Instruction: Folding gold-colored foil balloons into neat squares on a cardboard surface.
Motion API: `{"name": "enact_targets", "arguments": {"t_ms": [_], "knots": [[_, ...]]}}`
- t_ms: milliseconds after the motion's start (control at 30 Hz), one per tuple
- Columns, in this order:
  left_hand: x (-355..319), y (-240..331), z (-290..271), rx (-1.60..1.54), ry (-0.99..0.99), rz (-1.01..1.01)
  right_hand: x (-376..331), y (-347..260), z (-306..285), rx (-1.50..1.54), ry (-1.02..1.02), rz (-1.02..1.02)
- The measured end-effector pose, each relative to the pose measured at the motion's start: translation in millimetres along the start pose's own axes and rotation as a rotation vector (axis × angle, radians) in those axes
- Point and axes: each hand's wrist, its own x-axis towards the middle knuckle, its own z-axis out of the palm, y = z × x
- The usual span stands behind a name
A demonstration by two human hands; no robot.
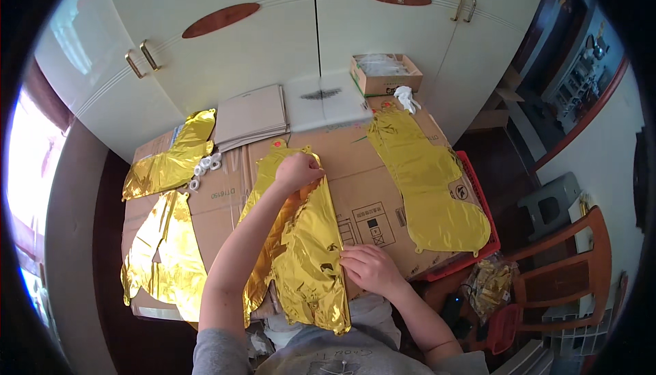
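The left hand [297, 171] pinches the top of a gold foil balloon [304, 248] lying mid-cardboard [372, 149]; the right hand [369, 269] presses its edge, fingers curled; three others [427, 180] already lie flat, so little seems left.

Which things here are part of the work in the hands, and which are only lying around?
In hand:
gold foil balloon, flat on the cardboard
left hand on its top end
right hand at its right edge

Lying about:
balloon at right
two balloons at left
white rings
small box
wooden chair
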Motion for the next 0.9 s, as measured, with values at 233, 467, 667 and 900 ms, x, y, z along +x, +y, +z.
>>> {"name": "enact_targets", "arguments": {"t_ms": [233, 467, 667, 900], "knots": [[10, -21, 16, 0.014, 0.243, 0.306, 0, 0, 1, 0.015, 0.019, 0.024], [3, -24, 20, -0.107, 0.23, 0.262, 1, -2, 0, 0.007, 0.019, 0.028], [1, -23, 23, -0.124, 0.238, 0.25, 1, -3, 0, -0.003, 0.033, 0.019], [-10, -3, 30, 0.092, 0.575, 0.364, 1, -3, 0, 0.001, 0.044, 0.011]]}}
